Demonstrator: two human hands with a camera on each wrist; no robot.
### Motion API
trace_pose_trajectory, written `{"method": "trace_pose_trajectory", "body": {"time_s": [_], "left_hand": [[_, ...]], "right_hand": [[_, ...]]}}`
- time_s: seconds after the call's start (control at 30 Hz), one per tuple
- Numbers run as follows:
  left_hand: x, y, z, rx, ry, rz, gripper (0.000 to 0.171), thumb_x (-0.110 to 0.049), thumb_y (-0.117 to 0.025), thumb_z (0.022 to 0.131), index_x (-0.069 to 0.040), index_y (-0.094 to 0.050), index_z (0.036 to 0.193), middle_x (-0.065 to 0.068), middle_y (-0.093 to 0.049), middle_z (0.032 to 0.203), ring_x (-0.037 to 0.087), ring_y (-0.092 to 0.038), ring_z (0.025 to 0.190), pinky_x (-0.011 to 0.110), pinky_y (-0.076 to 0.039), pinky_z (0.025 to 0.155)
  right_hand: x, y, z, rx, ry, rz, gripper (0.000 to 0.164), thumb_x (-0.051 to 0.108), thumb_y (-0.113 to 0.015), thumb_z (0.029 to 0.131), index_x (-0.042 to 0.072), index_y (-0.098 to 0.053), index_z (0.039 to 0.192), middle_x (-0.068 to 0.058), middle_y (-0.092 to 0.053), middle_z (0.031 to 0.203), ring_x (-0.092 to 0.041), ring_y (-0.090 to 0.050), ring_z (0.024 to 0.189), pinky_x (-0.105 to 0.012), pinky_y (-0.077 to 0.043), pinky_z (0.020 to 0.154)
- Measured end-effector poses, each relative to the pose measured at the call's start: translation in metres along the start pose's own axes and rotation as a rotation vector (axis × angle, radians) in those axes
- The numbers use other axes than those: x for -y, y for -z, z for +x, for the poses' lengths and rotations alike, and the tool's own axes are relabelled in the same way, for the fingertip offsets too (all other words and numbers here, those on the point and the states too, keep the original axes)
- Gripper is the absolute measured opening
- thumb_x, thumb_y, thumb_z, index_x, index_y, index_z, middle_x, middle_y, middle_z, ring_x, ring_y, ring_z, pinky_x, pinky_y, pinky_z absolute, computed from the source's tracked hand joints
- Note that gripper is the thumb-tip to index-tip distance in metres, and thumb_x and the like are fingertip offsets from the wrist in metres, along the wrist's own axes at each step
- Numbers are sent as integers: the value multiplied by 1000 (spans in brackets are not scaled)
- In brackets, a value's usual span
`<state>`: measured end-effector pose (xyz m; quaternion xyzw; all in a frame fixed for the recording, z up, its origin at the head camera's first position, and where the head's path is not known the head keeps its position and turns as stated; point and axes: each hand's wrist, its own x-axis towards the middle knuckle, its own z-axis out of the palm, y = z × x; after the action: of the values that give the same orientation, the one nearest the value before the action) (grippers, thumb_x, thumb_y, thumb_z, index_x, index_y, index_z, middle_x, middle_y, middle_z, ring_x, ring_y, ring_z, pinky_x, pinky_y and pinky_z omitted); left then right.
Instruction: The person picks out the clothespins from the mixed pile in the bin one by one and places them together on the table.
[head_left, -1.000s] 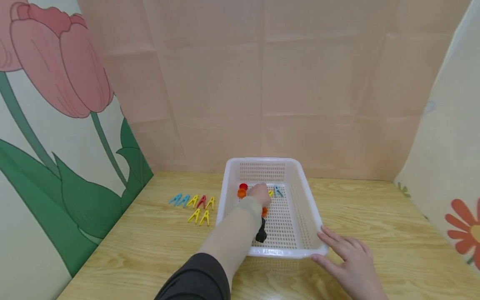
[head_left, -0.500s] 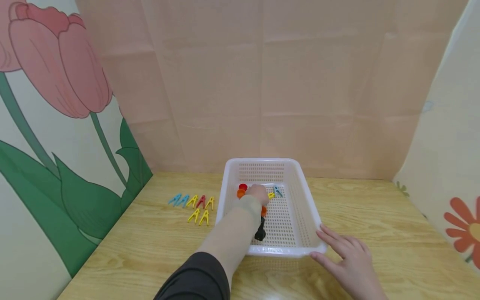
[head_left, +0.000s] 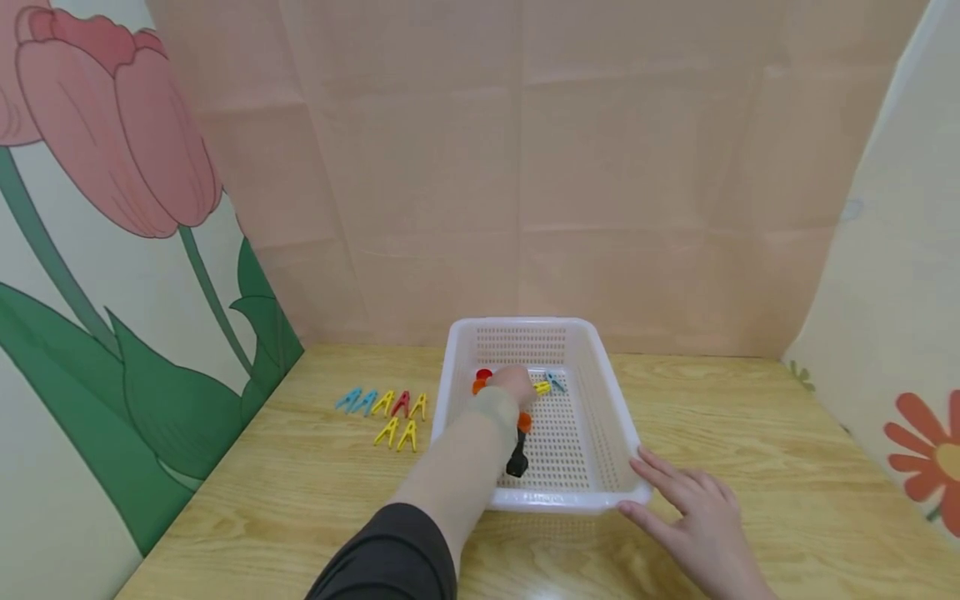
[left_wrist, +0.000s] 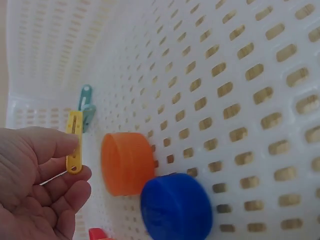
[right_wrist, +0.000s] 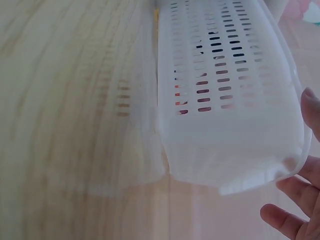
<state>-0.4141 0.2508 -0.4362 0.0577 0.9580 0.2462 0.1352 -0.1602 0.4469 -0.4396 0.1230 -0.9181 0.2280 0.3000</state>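
Observation:
In the head view my left hand [head_left: 513, 383] reaches into a white perforated plastic basket [head_left: 624, 408]. It pinches a yellow clothespin [left_wrist: 75, 142] between thumb and fingers, as the left wrist view shows. A light blue clothespin [left_wrist: 86, 107] lies just beyond it, toward the basket's far end. Near the hand are an orange bottle cap [left_wrist: 128, 164] and a blue bottle cap [left_wrist: 176, 207]. My right hand [head_left: 693, 512] rests at the basket's near right corner, thumb on the front rim and fingers extended along the side.
Several clothespins, among them a red one [head_left: 401, 404], lie in two rows on the wooden table [head_left: 300, 500] left of the basket. A red cap [head_left: 484, 374] sits inside at the basket's left side. A cloth-covered wall [head_left: 517, 167] stands behind.
My left hand shifts very slightly to the left inside the basket, and more of the yellow clothespin shows. The light blue clothespin's angle changes a little. My right hand stays at the corner.

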Motion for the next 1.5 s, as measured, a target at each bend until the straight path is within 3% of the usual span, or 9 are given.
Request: {"method": "trace_pose_trajectory", "body": {"time_s": [0.2,0.37,0.5,0.6,0.8,0.87,0.97,1.27,1.5], "left_hand": [[1,13,-9,-22,-8,-45,21,-23,-70,87,-9,-68,102,2,-62,88,21,-55,76,33,-47,68],[0,27,-18,-83,-89,61,17,-28,-69,87,-10,-70,88,-2,-61,82,16,-53,74,31,-46,74],[4,37,-20,-108,-135,47,27,-26,-70,87,-13,-57,66,-4,-48,63,13,-44,60,31,-43,65],[6,44,-22,-108,-141,-11,34,-24,-71,86,-15,-48,62,-4,-41,60,13,-38,56,31,-40,61],[5,57,-33,-134,-149,-144,14,-24,-71,86,-12,-66,83,-4,-60,81,14,-53,71,32,-46,70],[3,62,-39,-144,-146,-209,16,-24,-71,86,-13,-70,97,-3,-66,98,15,-59,85,34,-49,77],[2,69,-49,-150,-153,-266,22,-25,-70,86,-13,-69,104,-1,-66,107,16,-60,93,35,-49,82],[12,85,-73,-182,-194,-382,16,-24,-67,89,-14,-67,102,-1,-61,91,16,-49,65,27,-41,56],[34,97,-84,-250,-173,-518,31,-24,-65,89,-10,-62,116,1,-62,108,21,-57,94,36,-49,85]], "right_hand": [[2,-3,0,-9,13,3,54,37,-83,71,16,-69,119,-3,-62,129,-25,-52,98,-49,-25,87],[2,-4,2,-19,27,10,54,36,-83,70,16,-69,118,-3,-62,128,-26,-53,97,-49,-26,86],[1,-5,3,-32,38,22,54,35,-84,70,15,-69,118,-3,-61,129,-27,-54,97,-51,-26,86],[0,-4,3,-39,41,26,55,34,-84,69,15,-69,118,-2,-61,130,-27,-54,97,-52,-27,86],[-4,-4,4,-52,42,34,55,33,-85,67,15,-69,117,-1,-61,130,-25,-53,96,-52,-26,85],[-4,-4,3,-52,41,36,55,33,-85,67,14,-69,117,-1,-61,130,-25,-52,96,-52,-26,85],[-4,-4,3,-48,37,32,55,33,-85,68,14,-69,117,-1,-61,130,-25,-53,96,-52,-26,85],[-6,-5,0,-47,22,30,56,34,-84,69,14,-69,118,1,-60,132,-23,-52,98,-52,-26,85],[-8,-6,-2,-31,-1,40,55,34,-83,71,14,-68,119,1,-59,133,-28,-52,100,-54,-25,86]]}}
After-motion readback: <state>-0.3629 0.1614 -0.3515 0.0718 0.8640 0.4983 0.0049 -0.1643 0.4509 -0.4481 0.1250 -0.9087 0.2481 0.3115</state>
